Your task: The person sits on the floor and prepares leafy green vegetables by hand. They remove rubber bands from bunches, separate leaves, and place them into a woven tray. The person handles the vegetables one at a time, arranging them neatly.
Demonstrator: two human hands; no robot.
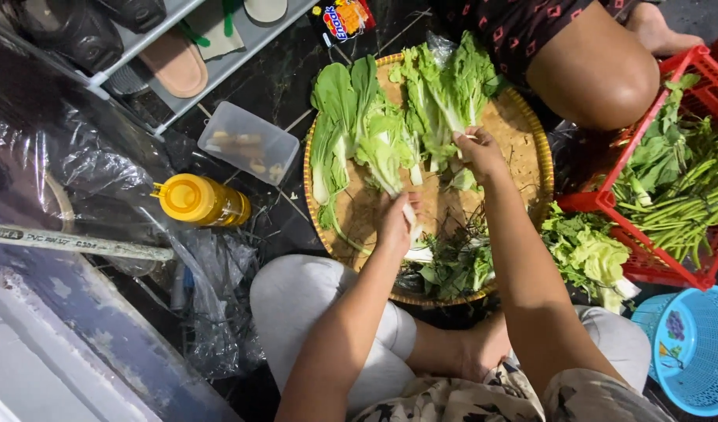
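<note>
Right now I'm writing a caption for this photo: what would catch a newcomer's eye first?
The round woven tray in the middle, heaped with bok choy, which the left hand and right hand are holding. At left stands a yellow-capped bottle; at right, a red crate of greens.

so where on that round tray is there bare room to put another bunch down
Bare weave shows along the woven tray's right side, past the right hand, and in a smaller patch at centre-left by the left hand. The leafy greens crowd the top; the trimmings fill the near edge.
</note>
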